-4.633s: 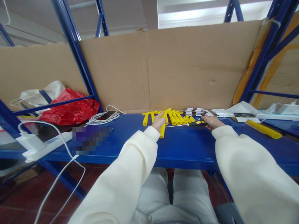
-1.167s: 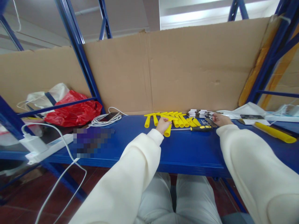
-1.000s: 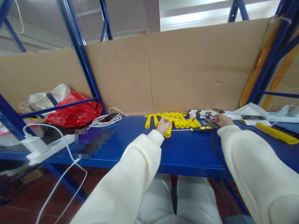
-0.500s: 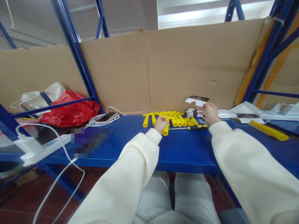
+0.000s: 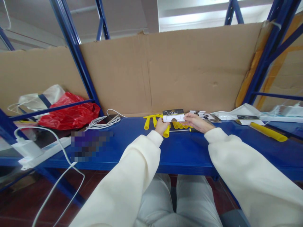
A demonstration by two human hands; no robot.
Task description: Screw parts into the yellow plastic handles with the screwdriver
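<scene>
My left hand (image 5: pixel 161 127) is closed around a yellow T-shaped plastic tool (image 5: pixel 166 132) with a round tube handle. My right hand (image 5: pixel 197 123) pinches a black-and-white packaging card (image 5: pixel 173 116) by its right edge. This card has a notch in its lower edge and stands just above the tool's crosspiece; whether they touch I cannot tell. Behind it lie several more yellow T-shaped tools (image 5: pixel 147 123), partly covered by the card. A screwdriver (image 5: pixel 181 130) lies in front of them, its handle mostly hidden by my right hand. More cards (image 5: pixel 197 112) are stacked behind that hand.
On the blue shelf's right side lie a yellow tube (image 5: pixel 268 131), another card (image 5: pixel 250 120) and a white plastic bag (image 5: pixel 246 110). To the left are a coiled white cable (image 5: pixel 104 123), a power strip (image 5: pixel 47 151) and a red bag (image 5: pixel 71 112). Cardboard (image 5: pixel 184 69) walls the back.
My right hand has carried the card left and down from above the stack to the tool in my left hand. The left hand stays nearly still.
</scene>
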